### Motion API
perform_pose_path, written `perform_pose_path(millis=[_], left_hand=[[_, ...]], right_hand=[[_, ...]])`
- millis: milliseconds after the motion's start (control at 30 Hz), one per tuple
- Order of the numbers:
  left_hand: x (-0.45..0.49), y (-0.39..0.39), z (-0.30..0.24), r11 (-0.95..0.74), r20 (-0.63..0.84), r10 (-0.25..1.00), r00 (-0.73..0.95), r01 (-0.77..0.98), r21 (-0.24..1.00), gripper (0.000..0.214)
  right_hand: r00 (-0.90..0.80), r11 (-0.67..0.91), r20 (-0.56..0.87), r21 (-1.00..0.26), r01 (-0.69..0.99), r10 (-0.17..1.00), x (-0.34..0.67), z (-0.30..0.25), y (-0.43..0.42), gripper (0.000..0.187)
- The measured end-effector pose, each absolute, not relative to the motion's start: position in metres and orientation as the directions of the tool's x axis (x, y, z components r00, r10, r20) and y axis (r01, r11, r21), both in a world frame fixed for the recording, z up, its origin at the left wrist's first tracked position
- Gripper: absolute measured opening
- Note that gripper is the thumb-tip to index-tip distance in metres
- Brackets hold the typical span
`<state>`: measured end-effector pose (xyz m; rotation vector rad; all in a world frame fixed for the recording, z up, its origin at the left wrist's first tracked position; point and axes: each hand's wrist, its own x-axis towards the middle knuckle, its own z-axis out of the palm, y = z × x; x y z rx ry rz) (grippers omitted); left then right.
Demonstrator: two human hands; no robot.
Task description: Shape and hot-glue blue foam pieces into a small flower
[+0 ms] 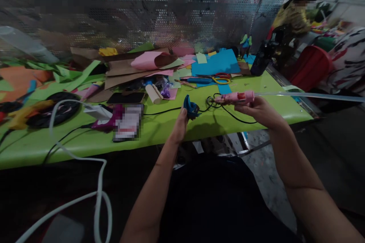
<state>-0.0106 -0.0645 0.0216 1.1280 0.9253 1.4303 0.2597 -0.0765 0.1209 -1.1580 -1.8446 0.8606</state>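
Observation:
My left hand [180, 123] pinches a small rolled blue paper piece [190, 108] just above the green table [171, 125]. My right hand [258, 109] grips a pink glue gun [235, 98] with a long clear glue stick [308, 95] sticking out to the right. The gun's nozzle points left toward the blue piece, a short gap away. A black cord [228, 113] runs from the gun across the table.
Scraps of coloured paper [154, 60], blue sheets [215, 63], scissors [221, 79], a phone [126, 98] and a white cable [98, 182] crowd the table. A perforated screen [142, 15] stands behind. Another person [296, 11] sits at the far right by a red chair [309, 66].

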Motion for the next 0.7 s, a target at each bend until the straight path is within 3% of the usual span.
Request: perform_pose_path(millis=[167,267,367,467,700], left_hand=[[-0.014,-0.060,0.019,-0.172,0.168,0.985,-0.037,-0.303,0.937,0.057],[-0.014,-0.057,0.016,-0.180,0.186,0.982,-0.010,-0.314,0.932,0.057],[-0.012,-0.058,0.016,-0.198,0.205,0.979,-0.011,-0.320,0.927,0.058],[-0.009,-0.060,0.015,-0.221,0.222,0.975,-0.033,-0.315,0.923,0.060],[-0.004,-0.067,0.019,-0.280,0.266,0.960,-0.087,-0.261,0.924,0.068]], right_hand=[[0.059,0.125,0.160,-0.914,0.386,0.985,0.295,0.106,-0.046,0.062],[0.254,0.027,0.166,-0.880,0.475,0.953,0.322,0.088,-0.022,0.055],[0.377,-0.129,0.132,-0.795,0.592,0.917,0.342,0.072,-0.006,0.043],[0.385,-0.217,0.085,-0.706,0.675,0.919,0.349,0.066,0.000,0.040],[0.454,-0.428,0.012,-0.313,0.848,0.891,0.357,0.082,-0.009,0.058]])
